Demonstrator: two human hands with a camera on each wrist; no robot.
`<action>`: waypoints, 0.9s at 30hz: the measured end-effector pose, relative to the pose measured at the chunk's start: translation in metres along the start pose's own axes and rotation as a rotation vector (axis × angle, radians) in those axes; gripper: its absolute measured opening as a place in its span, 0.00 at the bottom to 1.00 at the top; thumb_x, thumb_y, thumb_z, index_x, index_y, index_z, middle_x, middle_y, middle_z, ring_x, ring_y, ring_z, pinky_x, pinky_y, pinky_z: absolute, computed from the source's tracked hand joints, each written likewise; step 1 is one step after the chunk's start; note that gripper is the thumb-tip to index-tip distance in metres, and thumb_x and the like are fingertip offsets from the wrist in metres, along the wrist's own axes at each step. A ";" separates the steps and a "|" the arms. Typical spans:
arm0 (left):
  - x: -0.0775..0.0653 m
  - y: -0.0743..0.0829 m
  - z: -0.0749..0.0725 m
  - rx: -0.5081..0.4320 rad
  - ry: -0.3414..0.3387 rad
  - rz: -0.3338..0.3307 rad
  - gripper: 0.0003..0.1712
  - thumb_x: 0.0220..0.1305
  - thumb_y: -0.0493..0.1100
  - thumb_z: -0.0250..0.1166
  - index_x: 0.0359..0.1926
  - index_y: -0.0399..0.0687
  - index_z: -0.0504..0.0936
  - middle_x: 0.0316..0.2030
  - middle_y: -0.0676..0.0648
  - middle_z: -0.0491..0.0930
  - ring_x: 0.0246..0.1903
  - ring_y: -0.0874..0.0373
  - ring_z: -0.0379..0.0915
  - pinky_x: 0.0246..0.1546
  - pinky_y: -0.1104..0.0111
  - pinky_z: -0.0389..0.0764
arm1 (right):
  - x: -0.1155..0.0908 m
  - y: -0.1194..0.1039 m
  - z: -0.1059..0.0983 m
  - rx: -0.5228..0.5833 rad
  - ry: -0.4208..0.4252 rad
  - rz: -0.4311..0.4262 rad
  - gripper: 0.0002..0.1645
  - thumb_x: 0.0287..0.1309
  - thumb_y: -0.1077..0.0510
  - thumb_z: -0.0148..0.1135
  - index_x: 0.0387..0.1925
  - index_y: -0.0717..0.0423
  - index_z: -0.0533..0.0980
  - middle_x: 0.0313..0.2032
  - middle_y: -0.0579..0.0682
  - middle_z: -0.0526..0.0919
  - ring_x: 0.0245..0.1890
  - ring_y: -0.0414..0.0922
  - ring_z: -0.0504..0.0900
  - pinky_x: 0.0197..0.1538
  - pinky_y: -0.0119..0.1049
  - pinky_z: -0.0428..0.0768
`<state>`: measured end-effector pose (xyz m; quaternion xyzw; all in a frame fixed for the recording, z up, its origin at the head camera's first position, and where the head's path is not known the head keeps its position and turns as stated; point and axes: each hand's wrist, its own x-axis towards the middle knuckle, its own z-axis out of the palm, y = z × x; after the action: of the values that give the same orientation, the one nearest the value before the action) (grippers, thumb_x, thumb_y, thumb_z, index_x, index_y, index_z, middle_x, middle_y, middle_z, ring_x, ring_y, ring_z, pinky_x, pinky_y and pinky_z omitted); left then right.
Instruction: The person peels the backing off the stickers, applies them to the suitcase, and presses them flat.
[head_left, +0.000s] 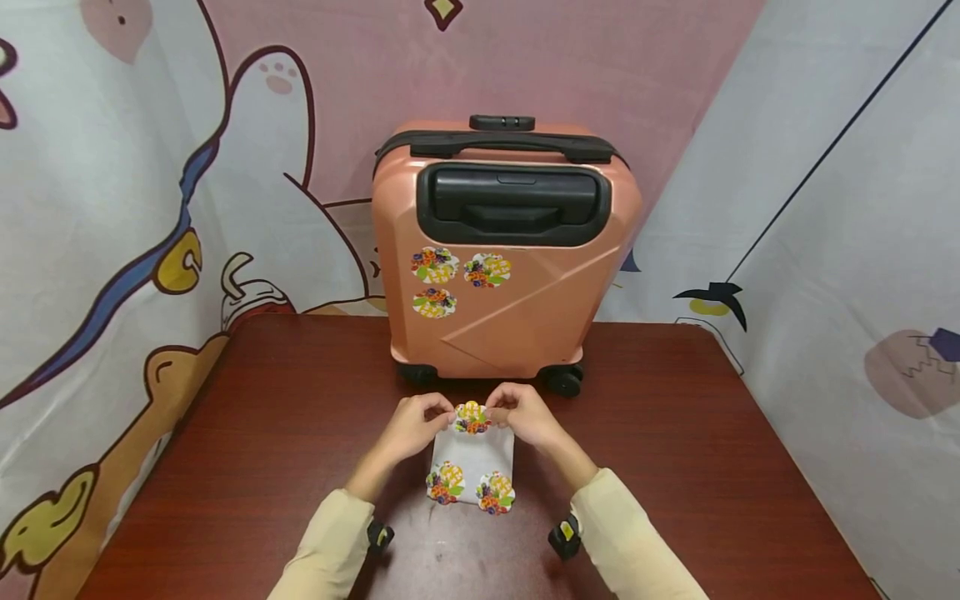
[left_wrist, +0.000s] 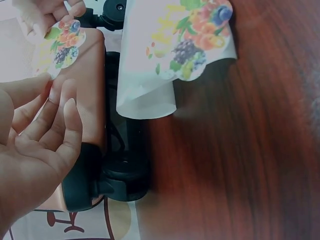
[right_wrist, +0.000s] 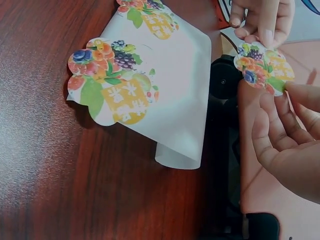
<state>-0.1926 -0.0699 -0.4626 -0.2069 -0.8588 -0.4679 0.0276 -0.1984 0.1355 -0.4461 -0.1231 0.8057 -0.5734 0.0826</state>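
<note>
Fruit-print sticker [head_left: 472, 418], scalloped, held by opposite edges

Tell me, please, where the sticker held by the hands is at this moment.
In the head view, the fruit sticker is below centre, pinched by the left hand and the right hand, in front of the suitcase.

Suitcase [head_left: 525, 292] salmon-orange, black top handle [head_left: 502, 123], black pull-handle panel [head_left: 517, 196], black wheels [head_left: 566, 381]. Held sticker [head_left: 472, 418] pretty busy: purple grapes, red-orange fruit, bit of blue, green leaves, yellow patch with white lettering. Same fruity print on suitcase stickers [head_left: 487, 271] and backing-sheet stickers [head_left: 496, 493]; backing sheet [head_left: 472, 454] itself plain white. Table [head_left: 675, 458] reddish-brown, darker wood-grain streaks. Backdrop [head_left: 585, 67] pink and whitish, dark-outlined cartoons, blue collar, yellow bell [head_left: 177, 265]. Sleeves [head_left: 330, 542] solid cream. Wrist gadgets [head_left: 565, 537] black, dab of yellow.
</note>
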 end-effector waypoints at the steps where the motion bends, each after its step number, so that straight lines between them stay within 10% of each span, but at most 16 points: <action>1: 0.001 0.001 0.000 0.005 0.002 -0.001 0.03 0.56 0.37 0.64 0.26 0.46 0.80 0.17 0.56 0.74 0.18 0.65 0.66 0.21 0.73 0.68 | 0.000 -0.001 0.000 0.006 0.006 0.001 0.04 0.48 0.71 0.62 0.24 0.63 0.75 0.21 0.53 0.78 0.23 0.49 0.78 0.29 0.46 0.77; 27: 0.046 0.034 -0.008 0.157 0.267 0.132 0.03 0.55 0.34 0.64 0.26 0.42 0.80 0.25 0.49 0.80 0.22 0.61 0.69 0.26 0.68 0.71 | 0.024 -0.039 -0.012 -0.019 0.368 -0.072 0.04 0.45 0.70 0.66 0.22 0.65 0.77 0.18 0.51 0.77 0.17 0.39 0.74 0.22 0.28 0.70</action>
<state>-0.2222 -0.0448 -0.4199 -0.1958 -0.8660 -0.4199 0.1882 -0.2208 0.1272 -0.4047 -0.0456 0.8077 -0.5812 -0.0879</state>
